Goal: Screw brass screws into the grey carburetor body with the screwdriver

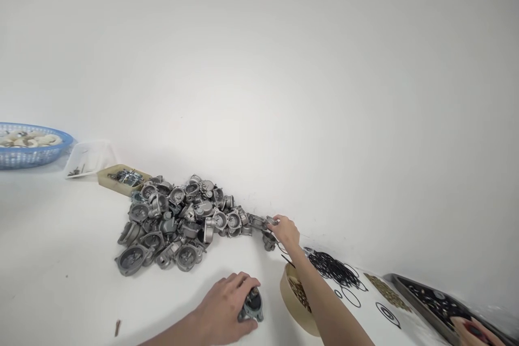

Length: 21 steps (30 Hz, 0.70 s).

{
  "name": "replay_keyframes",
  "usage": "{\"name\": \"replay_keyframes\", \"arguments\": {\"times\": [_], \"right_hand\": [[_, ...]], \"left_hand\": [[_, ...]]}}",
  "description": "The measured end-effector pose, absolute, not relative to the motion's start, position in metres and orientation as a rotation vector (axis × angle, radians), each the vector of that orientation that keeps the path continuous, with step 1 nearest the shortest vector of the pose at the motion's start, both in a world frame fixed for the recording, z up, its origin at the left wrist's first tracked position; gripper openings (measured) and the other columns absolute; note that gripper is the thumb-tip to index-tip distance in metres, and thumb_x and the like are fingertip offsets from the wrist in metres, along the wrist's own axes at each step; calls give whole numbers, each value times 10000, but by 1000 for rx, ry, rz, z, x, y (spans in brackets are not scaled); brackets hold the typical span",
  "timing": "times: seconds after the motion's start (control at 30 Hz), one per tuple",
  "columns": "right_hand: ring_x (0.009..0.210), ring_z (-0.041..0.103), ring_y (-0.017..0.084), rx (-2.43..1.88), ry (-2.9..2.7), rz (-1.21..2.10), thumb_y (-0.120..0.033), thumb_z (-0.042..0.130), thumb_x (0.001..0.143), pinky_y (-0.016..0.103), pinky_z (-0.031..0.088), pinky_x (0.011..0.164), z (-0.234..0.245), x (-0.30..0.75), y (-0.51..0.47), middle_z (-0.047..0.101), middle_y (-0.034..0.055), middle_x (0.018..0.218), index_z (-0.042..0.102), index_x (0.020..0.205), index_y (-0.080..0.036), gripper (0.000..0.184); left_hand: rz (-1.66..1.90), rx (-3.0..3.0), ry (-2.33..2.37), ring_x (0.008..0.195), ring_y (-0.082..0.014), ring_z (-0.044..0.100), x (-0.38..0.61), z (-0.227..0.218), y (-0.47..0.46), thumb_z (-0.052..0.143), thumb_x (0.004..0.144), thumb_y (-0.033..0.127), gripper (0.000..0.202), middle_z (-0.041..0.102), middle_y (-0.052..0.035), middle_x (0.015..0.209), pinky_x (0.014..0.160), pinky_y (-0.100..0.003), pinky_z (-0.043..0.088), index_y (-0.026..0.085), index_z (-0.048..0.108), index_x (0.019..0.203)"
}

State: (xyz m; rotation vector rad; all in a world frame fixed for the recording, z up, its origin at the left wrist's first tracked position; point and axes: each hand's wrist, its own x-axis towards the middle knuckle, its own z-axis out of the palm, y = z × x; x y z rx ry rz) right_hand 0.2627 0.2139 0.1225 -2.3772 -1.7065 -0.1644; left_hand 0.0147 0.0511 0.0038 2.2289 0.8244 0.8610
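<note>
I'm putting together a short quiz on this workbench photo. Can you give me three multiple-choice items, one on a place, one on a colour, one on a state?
1. Where does the pile of grey metal parts lie?
A. in the blue basket
B. on the white table against the wall
C. in the dark tray

2. What colour are the loose rubber rings?
A. black
B. red
C. white

3. What is the left hand doing?
A. hanging free
B. resting flat on the bare table
C. gripping a metal part on the table

Answers:
1 B, the heap sits on the table at the wall's foot.
2 A, they show dark on the white top.
3 C, its fingers wrap the part.
</note>
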Motion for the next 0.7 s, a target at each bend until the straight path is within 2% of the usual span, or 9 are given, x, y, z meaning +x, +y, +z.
{"name": "replay_keyframes", "arguments": {"times": [0.2,0.33,0.4,0.47,0.57,0.7], "right_hand": [[1157,680,255,-2243,-1688,-177,-361,683,1039,479,585,1003,139,263,197,674,104,1322,680,1266,-183,288],[1198,659,264,-2038,-1640,-127,-349,690,1030,502,553,1047,151,257,167,667,106,1338,685,1256,-188,277],[1169,673,276,-1904,-1605,-48,-383,728,995,507,547,1045,153,252,144,696,112,1273,688,1249,-186,324],[1062,719,307,-1769,-1566,93,-499,782,919,485,572,982,151,247,118,745,117,1106,704,1210,-183,437],[899,771,324,-1582,-1513,420,-686,799,804,434,613,863,142,235,79,769,106,920,705,1128,-180,608],[809,790,279,-1436,-1433,884,-712,850,733,392,640,815,128,215,40,788,95,873,669,1101,-184,668]], "left_hand": [[838,2169,862,1295,-367,587,14,8,47,781,796,347,707,620,-76,1450,1112,-508,450,301,529,1456],[817,2094,906,1304,-378,582,12,12,44,810,771,420,746,625,-73,1444,1103,-499,464,309,537,1456],[808,2035,942,1315,-384,581,10,15,43,828,750,467,797,622,-72,1454,1107,-495,463,320,525,1472],[816,1930,988,1311,-388,589,9,18,42,854,716,486,825,634,-63,1451,1112,-496,454,340,538,1464],[843,1780,1040,1287,-380,610,8,21,40,873,688,474,750,696,-50,1379,1113,-480,445,337,613,1378],[877,1697,1065,1241,-349,639,12,21,35,843,724,442,610,738,-47,1307,1077,-425,467,284,654,1282]]}}
